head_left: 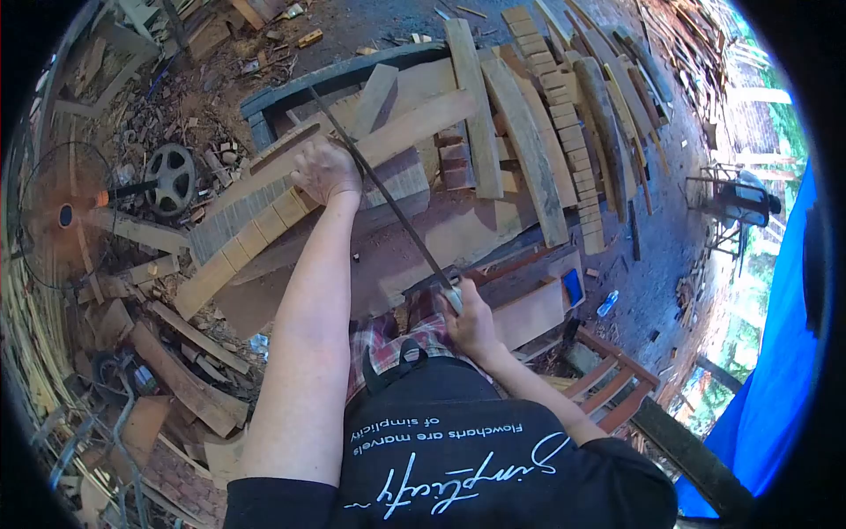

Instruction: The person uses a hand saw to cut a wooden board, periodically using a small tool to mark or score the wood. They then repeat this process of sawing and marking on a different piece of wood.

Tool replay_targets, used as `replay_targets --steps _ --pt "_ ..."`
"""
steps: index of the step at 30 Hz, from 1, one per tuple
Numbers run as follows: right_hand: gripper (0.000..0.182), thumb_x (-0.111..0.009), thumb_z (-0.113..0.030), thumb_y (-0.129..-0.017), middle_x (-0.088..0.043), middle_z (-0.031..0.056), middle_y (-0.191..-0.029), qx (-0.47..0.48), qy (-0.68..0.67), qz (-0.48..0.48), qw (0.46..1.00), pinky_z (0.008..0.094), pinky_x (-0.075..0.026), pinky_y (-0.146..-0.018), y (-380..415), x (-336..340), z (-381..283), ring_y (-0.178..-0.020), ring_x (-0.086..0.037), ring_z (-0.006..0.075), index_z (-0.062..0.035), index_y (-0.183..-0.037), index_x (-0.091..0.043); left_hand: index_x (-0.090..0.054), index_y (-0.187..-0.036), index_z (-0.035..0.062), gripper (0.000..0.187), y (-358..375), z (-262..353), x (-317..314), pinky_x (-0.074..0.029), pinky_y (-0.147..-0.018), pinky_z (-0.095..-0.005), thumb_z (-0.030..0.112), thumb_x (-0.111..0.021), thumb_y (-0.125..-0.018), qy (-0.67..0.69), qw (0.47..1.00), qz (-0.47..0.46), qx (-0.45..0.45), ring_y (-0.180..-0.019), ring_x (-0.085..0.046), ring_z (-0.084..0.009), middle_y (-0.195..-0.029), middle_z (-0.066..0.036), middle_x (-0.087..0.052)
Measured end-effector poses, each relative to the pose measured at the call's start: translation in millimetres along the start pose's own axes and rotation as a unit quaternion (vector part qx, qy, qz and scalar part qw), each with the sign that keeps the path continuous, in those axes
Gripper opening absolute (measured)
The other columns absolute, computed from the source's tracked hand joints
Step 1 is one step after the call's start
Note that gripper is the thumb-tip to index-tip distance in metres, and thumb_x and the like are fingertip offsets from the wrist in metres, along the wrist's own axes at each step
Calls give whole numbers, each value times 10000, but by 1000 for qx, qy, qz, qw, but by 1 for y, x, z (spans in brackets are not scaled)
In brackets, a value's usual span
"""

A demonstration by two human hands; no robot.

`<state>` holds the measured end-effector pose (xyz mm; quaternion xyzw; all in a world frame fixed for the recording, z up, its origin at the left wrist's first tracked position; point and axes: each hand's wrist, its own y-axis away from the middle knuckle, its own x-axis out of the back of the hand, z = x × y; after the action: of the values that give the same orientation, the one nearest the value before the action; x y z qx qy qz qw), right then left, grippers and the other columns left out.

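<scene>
A long curved plank [419,128] lies across the bench, its left part crossed by evenly spaced lines. My left hand [328,173] presses down on it with fingers curled over the wood. Close to those fingers, a handsaw [398,220] crosses the plank, its narrow dark blade seen almost edge-on. My right hand [471,319] is closed around the saw's handle, low and near my body. Under the plank sits a grey weathered wood block [401,181].
Several planks and a notched strip [562,110] lie to the right on the bench. A fan [66,212] and a spoked wheel [169,180] stand at the left. Scrap wood covers the ground. A plastic bottle [607,303] and a wooden frame [612,379] are at the right.
</scene>
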<state>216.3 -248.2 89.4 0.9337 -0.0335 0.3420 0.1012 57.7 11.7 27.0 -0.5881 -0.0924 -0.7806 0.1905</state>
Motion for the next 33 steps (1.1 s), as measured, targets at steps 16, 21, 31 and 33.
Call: replay_targets --steps 16,21,31,33 --pt "266 -654 -188 -853 -593 241 -803 29 9 47 998 503 -459 -605 -34 -14 -17 -756 -585 460 -37 -964 -465 -655 -956 127 233 -6 -8 -12 -388 -815 -449 262 -484 -871 -45 998 -27 -22 -984 -575 -287 -987 -77 -650" --pt "278 -607 -239 -872 -598 218 -847 32 10 37 999 500 -479 -661 -111 -47 -39 -790 -595 433 -31 -994 -468 -640 -927 114 224 -5 -9 -11 -401 -784 -466 249 -466 -881 -40 998 6 -39 -943 -572 -294 -948 -79 -641" --pt "289 -626 -207 -863 -607 216 -843 8 14 17 1000 492 -491 -639 -55 -20 -26 -783 -609 419 -47 -1038 -461 -661 -916 103 248 -6 -5 -3 -424 -797 -454 224 -448 -882 -37 998 -29 -42 -968 -577 -292 -972 -87 -649" --pt "293 -611 -236 -877 -614 215 -858 25 11 39 999 495 -493 -641 -106 -44 -39 -782 -611 417 -53 -1044 -453 -662 -913 105 245 -7 -3 -3 -422 -799 -459 221 -448 -880 -42 998 -24 -42 -970 -576 -293 -973 -87 -648"
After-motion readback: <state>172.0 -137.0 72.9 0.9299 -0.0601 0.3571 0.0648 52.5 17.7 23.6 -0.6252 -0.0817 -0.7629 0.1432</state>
